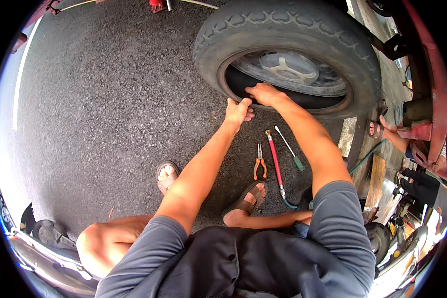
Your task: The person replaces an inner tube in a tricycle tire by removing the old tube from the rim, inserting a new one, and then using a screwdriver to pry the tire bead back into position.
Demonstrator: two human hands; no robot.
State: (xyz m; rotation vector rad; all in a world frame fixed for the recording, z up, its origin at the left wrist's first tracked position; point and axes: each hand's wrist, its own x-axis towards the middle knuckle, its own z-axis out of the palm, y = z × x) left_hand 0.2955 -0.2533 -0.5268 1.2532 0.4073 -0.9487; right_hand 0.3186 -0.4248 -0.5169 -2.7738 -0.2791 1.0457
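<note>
A large grey tyre [283, 35] stands before me, with a dusty metal wheel [323, 74] and a dark gap along its lower inner edge. My left hand [239, 110] is closed around the tyre's lower sidewall at the left of the opening. My right hand [265, 94] reaches into that gap just above it, fingers curled; what they hold is hidden. Below the tyre lie orange-handled pliers [263, 168], a red air-hose fitting [275, 164] and a screwdriver with a green handle [297, 163].
Asphalt [109, 99] stretches leftward. At right are a red metal body [429, 129], another person's sandalled foot [375, 129], a wooden board [376, 179] and a small wheel [378, 242]. A red object [158, 5] stands at the top, and vehicle parts [54, 233] sit at lower left.
</note>
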